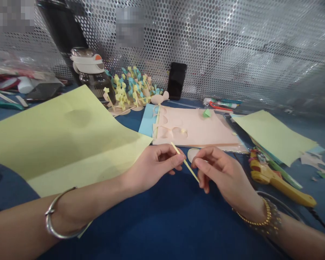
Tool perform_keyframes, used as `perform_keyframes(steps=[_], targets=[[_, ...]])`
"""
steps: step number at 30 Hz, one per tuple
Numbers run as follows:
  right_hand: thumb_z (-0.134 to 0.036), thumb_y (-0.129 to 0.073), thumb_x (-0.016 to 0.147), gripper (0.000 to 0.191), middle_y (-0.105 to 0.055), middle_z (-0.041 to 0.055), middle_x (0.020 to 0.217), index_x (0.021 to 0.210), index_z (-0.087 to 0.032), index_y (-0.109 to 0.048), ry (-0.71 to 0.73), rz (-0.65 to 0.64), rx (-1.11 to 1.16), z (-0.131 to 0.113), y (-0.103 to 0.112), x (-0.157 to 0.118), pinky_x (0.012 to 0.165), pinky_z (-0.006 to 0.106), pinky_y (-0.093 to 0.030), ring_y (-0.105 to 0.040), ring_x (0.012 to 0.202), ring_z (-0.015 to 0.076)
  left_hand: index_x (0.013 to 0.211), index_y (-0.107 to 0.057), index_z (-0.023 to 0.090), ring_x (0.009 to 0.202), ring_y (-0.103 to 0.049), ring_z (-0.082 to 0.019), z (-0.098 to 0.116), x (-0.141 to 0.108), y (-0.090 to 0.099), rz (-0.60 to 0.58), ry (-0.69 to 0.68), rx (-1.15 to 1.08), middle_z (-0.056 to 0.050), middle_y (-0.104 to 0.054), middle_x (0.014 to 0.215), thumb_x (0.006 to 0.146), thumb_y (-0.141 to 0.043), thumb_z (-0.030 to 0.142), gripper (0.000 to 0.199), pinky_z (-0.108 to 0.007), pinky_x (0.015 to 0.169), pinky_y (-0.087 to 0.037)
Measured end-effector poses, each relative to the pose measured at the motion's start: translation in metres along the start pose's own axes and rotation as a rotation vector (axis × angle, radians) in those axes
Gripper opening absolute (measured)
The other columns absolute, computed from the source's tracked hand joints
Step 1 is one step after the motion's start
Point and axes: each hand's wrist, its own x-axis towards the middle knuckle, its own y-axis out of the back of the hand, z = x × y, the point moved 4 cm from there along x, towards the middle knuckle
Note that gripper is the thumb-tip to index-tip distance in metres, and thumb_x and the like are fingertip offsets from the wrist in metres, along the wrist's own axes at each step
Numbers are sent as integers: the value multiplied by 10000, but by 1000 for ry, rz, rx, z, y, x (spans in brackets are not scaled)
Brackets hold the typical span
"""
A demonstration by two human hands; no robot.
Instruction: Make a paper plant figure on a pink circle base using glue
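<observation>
Between thumb and fingers, my left hand (162, 164) pinches a thin yellow strip (191, 170), which slants down to the right. My right hand (219, 169) is at the strip's lower end, fingers curled and thumb near the index finger; whether it grips the strip is unclear. A pale oval piece (193, 154) lies behind my right fingers, partly hidden. Large yellow paper (78, 137) spreads on the left, partly beneath my left forearm. Just beyond my hands is a stack of pink sheets (200, 126) with cut-out shapes.
At the back stand a bottle (93, 77), small paper stars on stems (132, 88) and a phone (177, 80) against the perforated metal wall. To the right lie a yellow glue gun (281, 186), a corded tool, and yellow sheets (276, 133). Pens (223, 104) lie behind the pink stack.
</observation>
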Motion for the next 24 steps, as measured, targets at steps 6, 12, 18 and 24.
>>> perform_keyframes(steps=[6,12,18,24], targets=[[-402,-583,877,233,-588,-49,530,919,-177,-622,-30,-105,-75,-3,-6,-2,380,143,-463,-546,414,62,769,-618,129,713,-604,-99,0,0,0,-12,-34,-27,-14,-635,785,856,-605,308,200,-189,608,-502],[-402,-599,871,225,-546,-67,488,805,-188,-567,-29,-101,-99,-4,-7,-4,384,149,-445,-533,408,65,777,-619,135,720,-599,-97,-1,-1,0,-29,-33,-11,-7,-629,787,854,-608,321,202,-190,621,-502],[-446,-399,971,358,-554,-42,554,749,-192,-517,74,7,-21,-2,-1,-4,383,187,-404,-504,412,69,780,-618,140,703,-600,-104,-2,0,0,-19,-24,3,0,-626,720,860,-594,343,220,-197,616,-499],[-364,-543,915,293,-593,-16,650,671,-203,-557,245,87,-39,-29,3,-4,402,214,-429,-513,446,75,768,-618,135,683,-597,-103,0,0,-1,-9,-9,22,-5,-628,717,856,-595,327,212,-197,604,-497]])
